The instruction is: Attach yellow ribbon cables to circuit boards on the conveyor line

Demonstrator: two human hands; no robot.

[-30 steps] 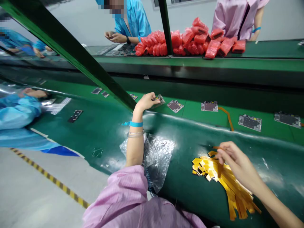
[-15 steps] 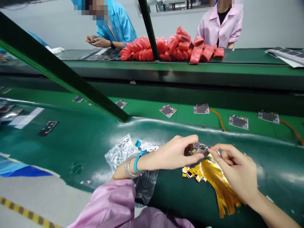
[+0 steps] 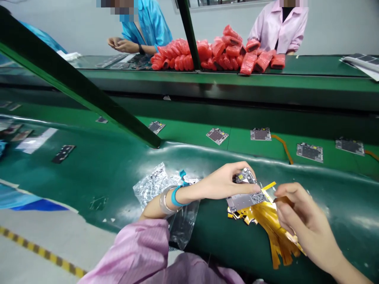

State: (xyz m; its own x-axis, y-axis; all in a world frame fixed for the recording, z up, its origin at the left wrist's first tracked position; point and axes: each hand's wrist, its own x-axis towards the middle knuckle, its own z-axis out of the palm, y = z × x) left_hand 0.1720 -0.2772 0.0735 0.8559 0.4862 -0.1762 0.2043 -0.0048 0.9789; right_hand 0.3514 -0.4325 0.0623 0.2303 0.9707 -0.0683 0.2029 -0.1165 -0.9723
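My left hand [image 3: 225, 182] grips a circuit board [image 3: 242, 202] by its edge, thumb across its face and fingers behind. The board is tilted, with its chips and a small yellow sticker showing. At its right edge sits a short yellow-and-white strip [image 3: 269, 186]. My right hand [image 3: 308, 225] is just right of that edge, thumb and fingers pinched around what looks like an orange flex cable [image 3: 286, 200], mostly hidden by the fingers. Beneath both hands a bundle of yellow-orange flex cables [image 3: 274, 232] lies fanned out on the green mat [image 3: 225, 244].
Clear plastic bags [image 3: 183, 228] lie under my left forearm. Beyond the mat, a green conveyor belt [image 3: 189, 132] carries several circuit boards [image 3: 217, 136], some with orange cables. A slanted green post [image 3: 97, 90] crosses the left. Red-wrapped packs [image 3: 207, 53] are piled opposite, near two co-workers.
My left hand has turned the board so more of its face shows. My right hand has drawn slightly right and down from the board's edge. The yellow strip now stands out there.
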